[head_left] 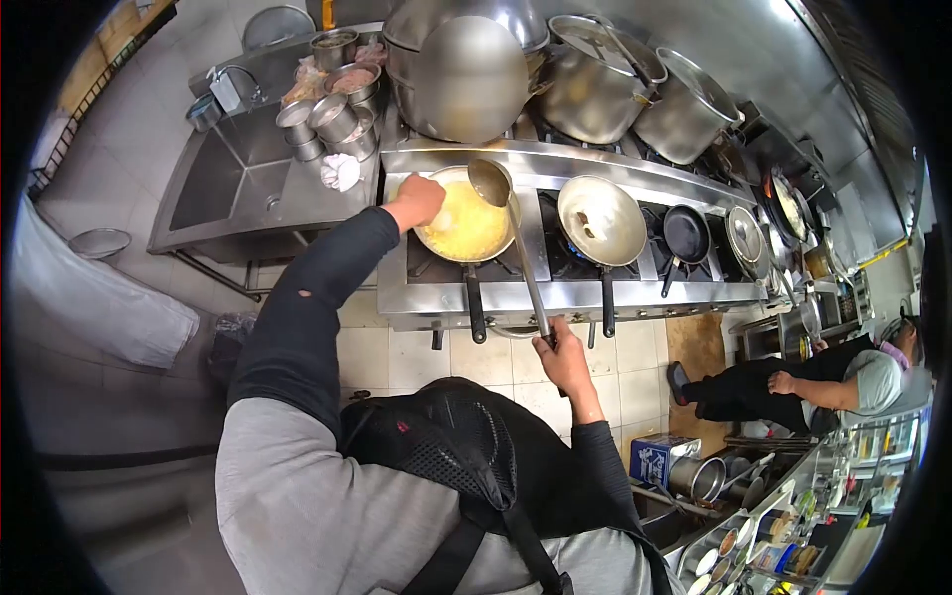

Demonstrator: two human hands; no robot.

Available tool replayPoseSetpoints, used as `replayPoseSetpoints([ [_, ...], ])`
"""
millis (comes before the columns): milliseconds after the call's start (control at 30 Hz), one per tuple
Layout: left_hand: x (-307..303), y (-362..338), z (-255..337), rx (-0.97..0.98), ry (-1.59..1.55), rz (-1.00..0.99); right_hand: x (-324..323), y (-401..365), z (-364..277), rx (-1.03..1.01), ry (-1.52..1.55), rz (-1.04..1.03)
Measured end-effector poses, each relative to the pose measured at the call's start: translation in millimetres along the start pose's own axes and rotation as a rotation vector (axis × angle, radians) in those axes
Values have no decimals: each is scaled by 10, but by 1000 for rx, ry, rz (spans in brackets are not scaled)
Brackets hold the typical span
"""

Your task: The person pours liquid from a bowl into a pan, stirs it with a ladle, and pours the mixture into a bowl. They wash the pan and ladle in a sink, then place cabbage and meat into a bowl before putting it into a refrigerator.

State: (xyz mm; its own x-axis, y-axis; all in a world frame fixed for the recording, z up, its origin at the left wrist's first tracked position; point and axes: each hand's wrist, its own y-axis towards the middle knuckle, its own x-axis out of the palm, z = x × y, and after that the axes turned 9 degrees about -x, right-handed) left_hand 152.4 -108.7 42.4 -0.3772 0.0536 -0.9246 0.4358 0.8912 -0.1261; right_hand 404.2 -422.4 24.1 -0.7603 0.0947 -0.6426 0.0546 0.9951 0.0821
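My right hand [563,359] is wrapped round the long handle of a ladle [489,182], whose bowl is over the right rim of a frying pan. Yellow food [466,226] covers the bottom of this frying pan [474,297], which sits on the left part of the stove. Over the pan's upper left side, my left hand [418,200] has its fingers curled together; what they hold, if anything, is hidden. To the right, a second frying pan [602,220] has a few dark marks or bits on its pale inside.
A small black pan [686,236] stands further right on the stove [421,297]. Large steel pots [598,89] line the back. A sink [228,188] and steel containers [332,119] are at the left. At the right is another person [823,382], near shelves of dishes.
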Motion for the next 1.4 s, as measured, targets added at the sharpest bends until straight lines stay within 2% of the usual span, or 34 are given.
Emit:
replayPoseSetpoints([
  [33, 77, 47, 44, 47, 33, 122, 33, -21, 13, -8, 17, 30],
  [67, 139, 116, 53, 51, 38, 121, 57, -50, 19, -13, 31, 59],
  [167, 142, 310, -30, -15, 114, 298, 49, -91, 53, 13, 43, 47],
  [200, 118, 288, -70, -15, 112, 294, 52, -106, 66, 25, 46, 42],
  [300, -104, 114, -84, 103, 107, -6, 36, -149, 24, 64, 68, 48],
  [333, -131, 99, -3, 104, 112, -5, 42, -140, 31, 63, 72, 51],
  [467, -66, 168, 233, 76, -60, 143, 51, -131, 84, 65, 72, 71],
  [533, -20, 312, 239, 38, 10, 424, 38, -119, 89, 64, 74, 70],
  [667, -85, 513, -26, -47, 137, 358, 47, -131, 101, 66, 67, 104],
  [700, -112, 537, -108, -58, 155, 254, 39, -142, 101, 46, 66, 102],
  [800, -139, 367, -339, 16, 180, 206, -9, -156, 67, 31, 63, 96],
  [833, -194, 283, -350, 58, 195, 77, -16, -166, 55, 31, 57, 83],
  [867, -166, 214, -299, 58, 196, 77, -21, -163, 57, 31, 58, 84],
  [933, -133, 91, -249, 68, 100, 130, -14, -128, 54, 9, 33, 93],
  [1000, -55, 129, -244, 16, 29, 79, 19, -74, 86, -2, 32, 90],
  [1067, 39, 95, -247, -64, -88, 178, 55, -47, 149, -10, 26, 89],
  [1200, 357, -127, -374, -142, -178, 126, 140, 48, 275, -30, -11, 83],
  [1267, 428, -396, -378, -217, -622, 132, 224, 77, 355, -46, -27, 96],
  [1300, 565, -455, -375, -210, -620, 135, 276, 120, 410, -81, -94, 102],
  [1367, 999, -466, -307, -252, -1159, 238, 391, 213, 559, -124, -217, 75],
  [1400, 1079, -487, -243, -253, -1161, 239, 427, 244, 570, -124, -219, 74],
])
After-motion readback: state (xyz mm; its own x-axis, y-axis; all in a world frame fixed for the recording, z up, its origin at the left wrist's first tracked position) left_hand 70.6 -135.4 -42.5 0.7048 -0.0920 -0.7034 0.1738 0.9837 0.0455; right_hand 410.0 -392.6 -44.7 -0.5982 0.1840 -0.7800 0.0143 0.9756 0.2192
